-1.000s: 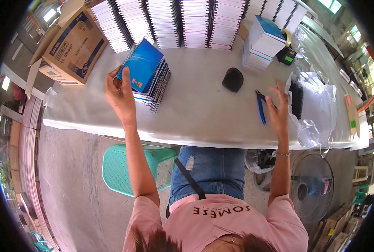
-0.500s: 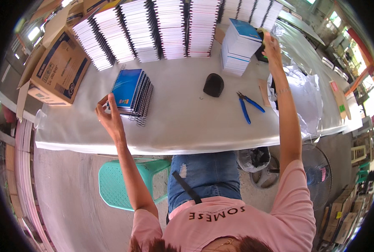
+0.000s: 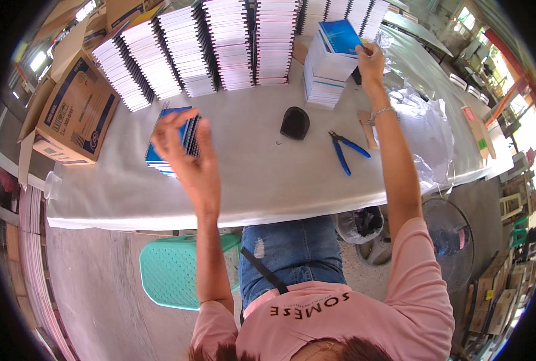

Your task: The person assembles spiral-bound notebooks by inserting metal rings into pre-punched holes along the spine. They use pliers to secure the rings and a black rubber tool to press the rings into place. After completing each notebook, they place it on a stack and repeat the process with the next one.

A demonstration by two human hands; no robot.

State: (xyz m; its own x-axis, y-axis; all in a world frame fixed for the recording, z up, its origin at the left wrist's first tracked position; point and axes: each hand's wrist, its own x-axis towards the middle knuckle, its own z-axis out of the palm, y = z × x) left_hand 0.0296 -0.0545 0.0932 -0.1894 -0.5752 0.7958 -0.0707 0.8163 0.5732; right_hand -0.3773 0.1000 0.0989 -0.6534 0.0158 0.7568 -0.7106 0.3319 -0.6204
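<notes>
My left hand [image 3: 189, 159] hovers with fingers spread over a short pile of blue-covered spiral notebooks [image 3: 156, 157], hiding much of it. It holds nothing. At the back right, my right hand [image 3: 371, 63] has its fingers closed at the near right corner of a blue-covered booklet [image 3: 342, 37]. That booklet lies on top of a tall stack of white page blocks [image 3: 325, 90] with no coils visible on them. Between my hands are a black rounded piece [image 3: 295, 123] and blue-handled cutting pliers [image 3: 347, 149], the jaws slightly apart.
Tall stacks of bound notebooks [image 3: 229, 51] line the back of the table [image 3: 250, 174]. A cardboard box [image 3: 75, 114] stands at the left, crumpled white plastic [image 3: 421, 132] at the right. Below are a green stool [image 3: 168, 274], a lined bin [image 3: 361, 225] and a fan [image 3: 451, 240].
My left hand has come off the notebook pile's left edge, moved right and spread its fingers. My right hand has shifted from beside the tall stack to its top booklet's corner.
</notes>
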